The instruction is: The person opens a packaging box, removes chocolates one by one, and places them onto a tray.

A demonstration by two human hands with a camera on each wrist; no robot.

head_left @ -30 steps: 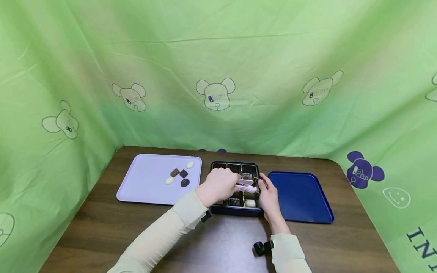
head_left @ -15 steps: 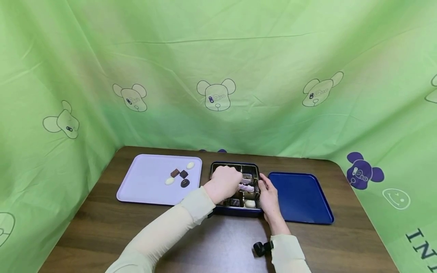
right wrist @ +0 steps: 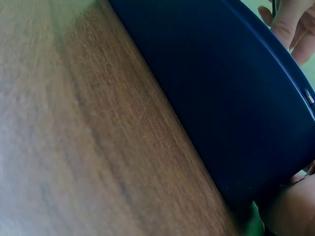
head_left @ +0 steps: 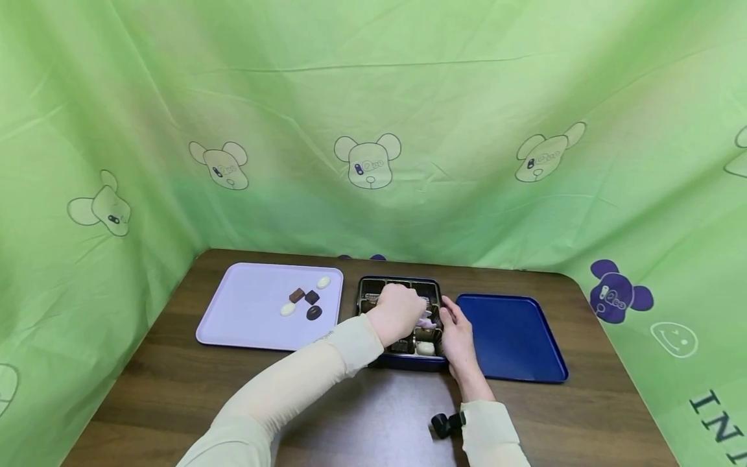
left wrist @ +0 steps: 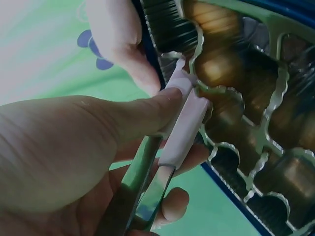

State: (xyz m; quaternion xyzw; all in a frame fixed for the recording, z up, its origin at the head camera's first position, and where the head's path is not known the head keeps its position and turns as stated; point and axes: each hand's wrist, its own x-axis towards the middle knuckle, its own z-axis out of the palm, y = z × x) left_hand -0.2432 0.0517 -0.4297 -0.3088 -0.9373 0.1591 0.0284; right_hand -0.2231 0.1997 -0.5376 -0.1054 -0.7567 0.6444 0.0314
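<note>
My left hand (head_left: 403, 311) pinches a pair of tongs (left wrist: 184, 125) with metal arms and pale lilac tips, thumb on one tip. The tips point down into the right part of a dark blue box (head_left: 415, 364), and whether they hold a piece I cannot tell. A gold-edged insert (left wrist: 275, 103) divides the box into compartments. A white chocolate (head_left: 425, 348) lies in its front right compartment, a dark chocolate (head_left: 401, 346) left of that. My right hand (head_left: 458, 337) grips the box's right side. The left hand hides much of the insert.
Left of the box lies a lilac tray (head_left: 245, 305) with several chocolates, among them a dark oval one (head_left: 314, 312) and a white one (head_left: 288, 309). A flat dark blue lid (head_left: 508, 337) lies at the right. A green curtain (head_left: 373, 97) hangs behind.
My left hand has moved to the right over the box, and its wrist has turned so it covers more of the tongs. My right hand keeps its place on the box.
</note>
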